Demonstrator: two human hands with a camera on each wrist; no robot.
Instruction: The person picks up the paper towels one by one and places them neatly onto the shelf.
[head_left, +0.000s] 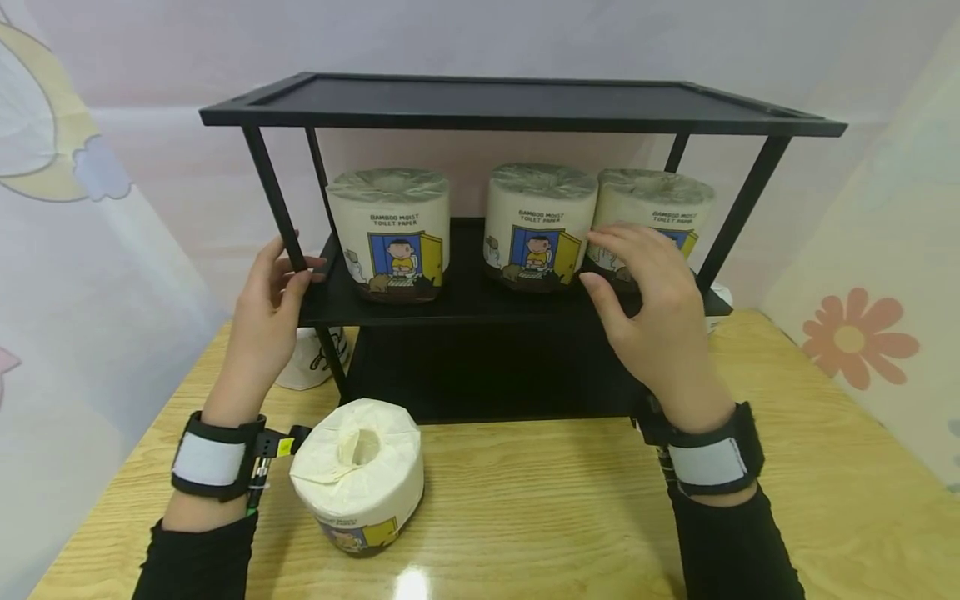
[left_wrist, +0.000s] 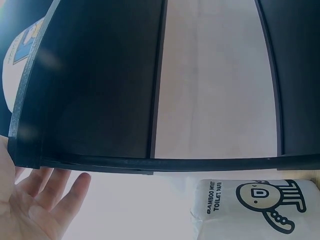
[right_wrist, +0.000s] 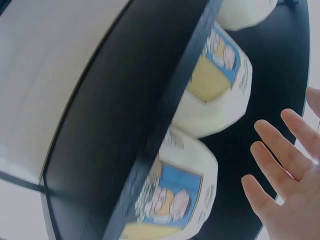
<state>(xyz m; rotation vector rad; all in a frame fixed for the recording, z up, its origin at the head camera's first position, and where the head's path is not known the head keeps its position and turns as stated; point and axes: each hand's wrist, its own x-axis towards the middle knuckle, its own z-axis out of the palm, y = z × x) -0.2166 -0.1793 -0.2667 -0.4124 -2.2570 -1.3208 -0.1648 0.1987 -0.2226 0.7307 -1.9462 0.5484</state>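
A black two-tier rack [head_left: 480,319] stands on the table, with three wrapped toilet paper rolls on its upper shelf. They are a left roll [head_left: 393,225], a middle roll [head_left: 536,221] and a right roll [head_left: 667,200]. At the rack's left front post my left hand [head_left: 266,312] grips the shelf corner, thumb in front and fingers reaching past the post. In front of the right roll, my right hand [head_left: 648,300] has its fingers stretched towards the gap beside the middle roll. The right wrist view shows those fingers [right_wrist: 280,165] spread and holding nothing.
Another wrapped roll [head_left: 360,475] stands on the wooden table [head_left: 525,508] before the rack, by my left wrist. A white roll [head_left: 311,358] sits behind the left post, and part of another white thing [head_left: 720,296] shows behind the right post. The rack's top panel [head_left: 517,100] overhangs the rolls.
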